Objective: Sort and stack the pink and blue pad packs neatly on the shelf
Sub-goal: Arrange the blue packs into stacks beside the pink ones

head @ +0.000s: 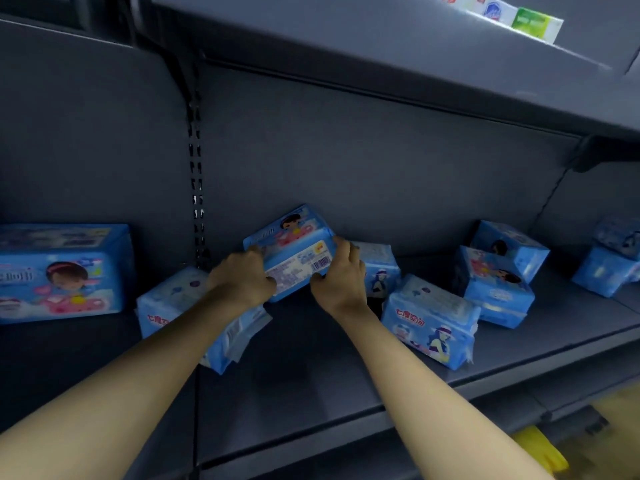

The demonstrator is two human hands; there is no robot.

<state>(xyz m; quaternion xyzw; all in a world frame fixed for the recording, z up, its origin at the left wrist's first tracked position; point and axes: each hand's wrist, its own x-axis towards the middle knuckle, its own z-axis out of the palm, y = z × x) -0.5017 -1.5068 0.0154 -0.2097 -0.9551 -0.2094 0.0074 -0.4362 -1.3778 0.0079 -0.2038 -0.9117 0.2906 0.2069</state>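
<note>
head view: you are holding a barcode pack between both hands at the middle of the shelf, close to the back panel. the pack is blue with a pink patch on top. it is sitting tilted, barcode side facing you. whether its lower edge is touching the shelf: cannot tell.

your left hand is gripping the pack's left end, fingers curling over the top and thumb pressing on the front face. your right hand is gripping the right end, fingers wrapping the upper corner and thumb sitting at the lower front edge.

other packs are lying loose on the same shelf:
- a large pack, blue and pink, is standing at far left, beyond the slotted upright.
- a pale pack is lying under your left forearm, partly hidden.
- a small pack is standing just behind your right hand.
- a flat pack is lying askew, just right of your right wrist.
- two leaning packs are resting one against the other further right.
- a stacked pair is sitting at the right edge, blurred.

the upper shelf is carrying a coloured strip, too blurred to read.
</note>
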